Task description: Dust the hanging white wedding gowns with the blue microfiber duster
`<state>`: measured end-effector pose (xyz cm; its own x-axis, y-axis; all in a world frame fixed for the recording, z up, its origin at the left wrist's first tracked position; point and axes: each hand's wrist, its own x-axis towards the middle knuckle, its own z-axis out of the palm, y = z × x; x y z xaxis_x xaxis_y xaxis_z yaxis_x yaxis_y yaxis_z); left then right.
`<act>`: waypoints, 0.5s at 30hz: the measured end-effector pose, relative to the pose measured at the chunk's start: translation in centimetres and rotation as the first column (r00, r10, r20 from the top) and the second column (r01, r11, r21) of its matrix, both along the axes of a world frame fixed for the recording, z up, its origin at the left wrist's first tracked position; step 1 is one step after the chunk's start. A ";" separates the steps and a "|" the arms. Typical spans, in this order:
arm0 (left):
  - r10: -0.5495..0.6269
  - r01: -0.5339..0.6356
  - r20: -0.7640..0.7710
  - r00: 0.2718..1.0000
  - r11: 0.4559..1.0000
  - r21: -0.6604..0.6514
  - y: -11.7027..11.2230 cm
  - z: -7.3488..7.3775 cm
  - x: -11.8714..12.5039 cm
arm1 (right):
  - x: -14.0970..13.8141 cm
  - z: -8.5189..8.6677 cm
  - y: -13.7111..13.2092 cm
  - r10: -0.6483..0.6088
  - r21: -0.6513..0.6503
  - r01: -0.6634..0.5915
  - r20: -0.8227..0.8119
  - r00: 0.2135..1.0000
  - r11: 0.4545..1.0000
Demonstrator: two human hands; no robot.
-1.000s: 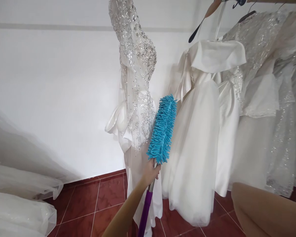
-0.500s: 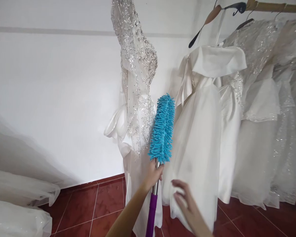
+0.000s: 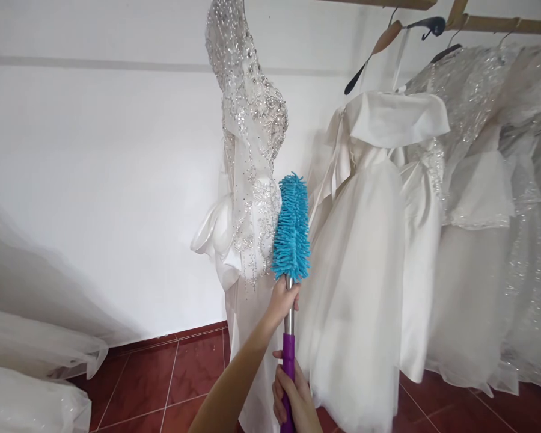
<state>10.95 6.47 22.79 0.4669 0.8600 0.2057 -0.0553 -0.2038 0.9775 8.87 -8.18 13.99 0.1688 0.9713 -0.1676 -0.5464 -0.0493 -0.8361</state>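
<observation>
A duster with a fluffy blue microfibre head [image 3: 292, 228], a metal shaft and a purple handle [image 3: 288, 367] stands upright in front of me. My left hand [image 3: 283, 300] grips the metal shaft just under the blue head. My right hand [image 3: 293, 394] is wrapped around the purple handle lower down. The blue head rests against a beaded, sequinned white gown [image 3: 250, 156] that hangs by the white wall. A plain white satin and tulle dress [image 3: 365, 252] hangs right of the duster.
Several white and sequinned gowns [image 3: 487, 198] hang on hangers from a wooden rail [image 3: 496, 24] at the upper right. White tulle skirts [image 3: 36, 361] lie bundled on the floor at the left. The floor is of red tiles [image 3: 162, 373].
My right hand has come in from the right and closed on the purple handle. The duster has swung from tilted to nearly upright, its head now against the beaded gown.
</observation>
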 end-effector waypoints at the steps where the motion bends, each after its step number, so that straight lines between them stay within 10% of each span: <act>1: 0.010 -0.011 -0.017 1.000 1.000 -0.019 0.4 -0.5 0.2 | 0.0 -0.2 0.2 -0.013 -0.022 0.013 -0.007 1.000 1.000; 15: 0.025 -0.146 -0.341 0.940 0.932 -0.332 2.5 -15.2 1.2 | 0.7 -11.5 1.7 -0.072 -0.223 0.047 -0.106 0.992 0.974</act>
